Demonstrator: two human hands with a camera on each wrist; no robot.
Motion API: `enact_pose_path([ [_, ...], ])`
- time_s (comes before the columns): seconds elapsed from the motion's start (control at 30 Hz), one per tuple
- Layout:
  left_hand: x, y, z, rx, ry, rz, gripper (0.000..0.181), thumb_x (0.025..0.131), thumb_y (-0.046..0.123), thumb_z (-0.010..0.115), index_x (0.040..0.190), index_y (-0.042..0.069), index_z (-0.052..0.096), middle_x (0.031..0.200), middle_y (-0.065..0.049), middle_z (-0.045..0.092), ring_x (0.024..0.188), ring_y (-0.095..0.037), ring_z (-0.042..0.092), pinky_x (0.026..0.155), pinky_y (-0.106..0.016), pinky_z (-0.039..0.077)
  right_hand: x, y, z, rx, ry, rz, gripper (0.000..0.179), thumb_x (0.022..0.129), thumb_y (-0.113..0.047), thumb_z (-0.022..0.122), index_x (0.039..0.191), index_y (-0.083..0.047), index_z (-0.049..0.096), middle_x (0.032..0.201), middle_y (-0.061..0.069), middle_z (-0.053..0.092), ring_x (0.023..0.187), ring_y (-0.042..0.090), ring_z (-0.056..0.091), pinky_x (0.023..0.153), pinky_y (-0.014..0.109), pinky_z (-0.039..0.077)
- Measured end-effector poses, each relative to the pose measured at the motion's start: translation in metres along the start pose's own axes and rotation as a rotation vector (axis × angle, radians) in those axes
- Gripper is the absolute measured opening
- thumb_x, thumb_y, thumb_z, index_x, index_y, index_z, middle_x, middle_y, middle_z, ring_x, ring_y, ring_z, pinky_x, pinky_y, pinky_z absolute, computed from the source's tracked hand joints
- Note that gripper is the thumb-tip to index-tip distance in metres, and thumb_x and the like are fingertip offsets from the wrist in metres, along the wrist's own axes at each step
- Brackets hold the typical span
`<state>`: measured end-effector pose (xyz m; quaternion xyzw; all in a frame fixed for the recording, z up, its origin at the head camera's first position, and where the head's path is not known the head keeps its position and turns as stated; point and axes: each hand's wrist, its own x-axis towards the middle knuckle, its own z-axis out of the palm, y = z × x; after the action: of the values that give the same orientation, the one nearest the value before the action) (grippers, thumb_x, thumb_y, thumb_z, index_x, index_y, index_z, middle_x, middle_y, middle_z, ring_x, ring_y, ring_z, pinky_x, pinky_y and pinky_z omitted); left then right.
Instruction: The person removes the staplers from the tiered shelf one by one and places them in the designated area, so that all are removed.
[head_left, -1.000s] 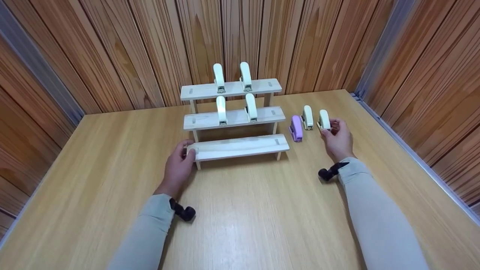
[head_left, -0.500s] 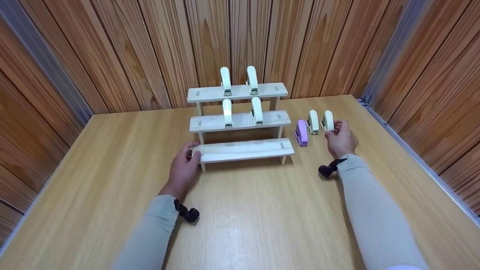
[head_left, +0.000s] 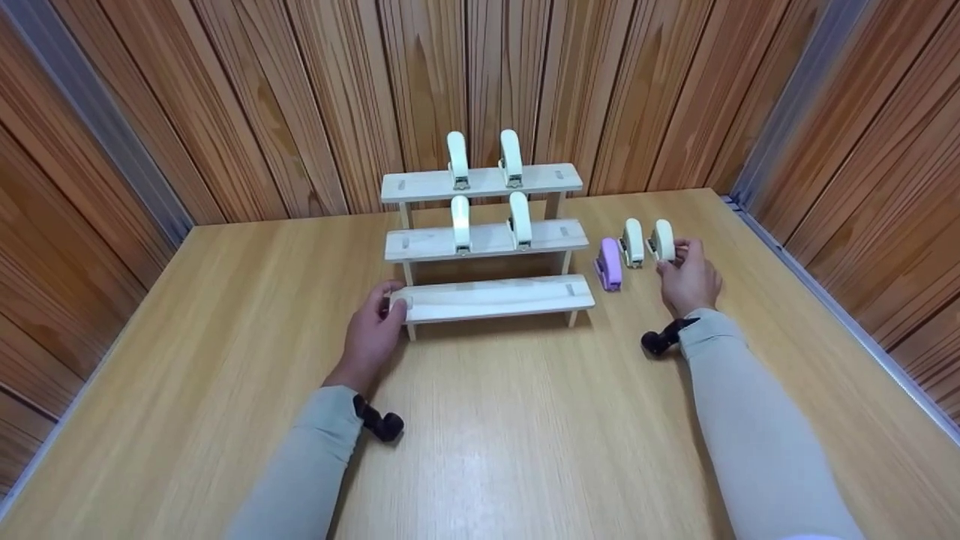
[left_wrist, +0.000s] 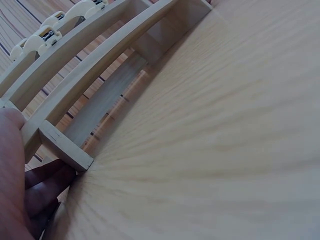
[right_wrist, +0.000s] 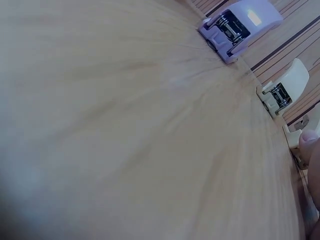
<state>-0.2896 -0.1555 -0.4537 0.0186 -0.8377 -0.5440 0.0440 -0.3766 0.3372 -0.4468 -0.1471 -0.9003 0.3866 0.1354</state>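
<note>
My left hand (head_left: 370, 330) grips the left end of the lowest board of a three-tier wooden display stand (head_left: 495, 298), thumb on top. In the left wrist view its fingers (left_wrist: 50, 185) reach behind the stand's front leg (left_wrist: 67, 145). Over on the right, my right hand (head_left: 691, 281) pinches a cream stapler (head_left: 661, 240) between thumb and fingers, low at the table. Just left of it stand another cream stapler (head_left: 632, 242) and, nearer me, a purple stapler (head_left: 610, 264). Most of the right hand is cut off in the right wrist view.
Two cream staplers, one of them on the left (head_left: 457, 159), stand on the stand's top board. Two more, including a right one (head_left: 519, 220), stand on the middle board. Wood-panelled walls (head_left: 427, 75) close in the table (head_left: 480, 450) at the back and sides.
The head view has shifted, so everything appears farther right. The held cream stapler has moved slightly back and left, closer to its cream neighbour. My left hand keeps its grip on the stand.
</note>
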Motion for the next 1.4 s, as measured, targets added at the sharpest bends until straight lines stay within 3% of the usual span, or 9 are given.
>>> enact_pose_path([
  [0.4, 0.001, 0.0, 0.001, -0.016, -0.009, -0.034, 0.042, 0.104, 0.044, 0.049, 0.143, 0.03, 0.049, 0.141, -0.002, 0.051, 0.129, -0.022, 0.048, 0.109, -0.048, 0.04, 0.0, 0.004, -0.001, 0.02, -0.005, -0.023, 0.05, 0.102, -0.023, 0.06, 0.145, -0.012, 0.038, 0.149, 0.013, 0.052, 0.135, 0.037, 0.044, 0.113, 0.056, 0.013],
  [0.67, 0.0, 0.0, -0.002, -0.001, -0.001, 0.012, 0.041, 0.104, 0.042, 0.049, 0.142, 0.027, 0.05, 0.14, -0.005, 0.052, 0.125, -0.024, 0.049, 0.109, -0.048, 0.04, -0.003, 0.0, -0.001, 0.012, 0.013, -0.052, 0.056, 0.101, -0.023, 0.061, 0.149, -0.008, 0.035, 0.151, 0.016, 0.048, 0.138, 0.038, 0.043, 0.114, 0.055, 0.017],
  [0.9, -0.002, 0.001, -0.001, -0.007, -0.014, -0.008, 0.041, 0.104, 0.043, 0.048, 0.143, 0.028, 0.048, 0.148, -0.004, 0.047, 0.132, -0.023, 0.046, 0.112, -0.049, 0.036, -0.014, -0.014, 0.0, 0.164, 0.059, 0.032, 0.059, 0.103, -0.036, 0.056, 0.153, -0.014, 0.033, 0.157, 0.01, 0.038, 0.132, 0.03, 0.042, 0.111, 0.048, 0.032],
  [1.07, -0.001, 0.002, 0.0, -0.013, -0.01, -0.006, 0.039, 0.105, 0.042, 0.049, 0.142, 0.029, 0.049, 0.149, -0.005, 0.047, 0.133, -0.023, 0.045, 0.112, -0.049, 0.036, -0.028, -0.038, 0.006, 0.301, 0.059, 0.058, 0.061, 0.101, -0.05, 0.051, 0.152, -0.021, 0.034, 0.158, 0.004, 0.035, 0.143, 0.021, 0.033, 0.118, 0.044, 0.026],
  [1.27, -0.001, 0.002, 0.001, -0.005, -0.015, -0.007, 0.039, 0.104, 0.043, 0.049, 0.141, 0.03, 0.049, 0.151, -0.004, 0.046, 0.135, -0.023, 0.044, 0.113, -0.049, 0.036, -0.044, -0.065, 0.013, 0.313, 0.17, -0.042, 0.054, 0.101, -0.044, 0.056, 0.146, -0.015, 0.042, 0.151, 0.005, 0.043, 0.142, 0.023, 0.035, 0.118, 0.04, 0.025],
  [1.4, -0.001, 0.002, -0.001, -0.013, -0.013, -0.01, 0.038, 0.104, 0.042, 0.049, 0.14, 0.03, 0.05, 0.144, -0.004, 0.05, 0.129, -0.023, 0.047, 0.11, -0.048, 0.039, -0.055, -0.079, 0.019, 0.377, 0.183, -0.145, 0.049, 0.102, -0.038, 0.058, 0.141, -0.011, 0.046, 0.147, 0.005, 0.047, 0.141, 0.022, 0.038, 0.118, 0.039, 0.027],
])
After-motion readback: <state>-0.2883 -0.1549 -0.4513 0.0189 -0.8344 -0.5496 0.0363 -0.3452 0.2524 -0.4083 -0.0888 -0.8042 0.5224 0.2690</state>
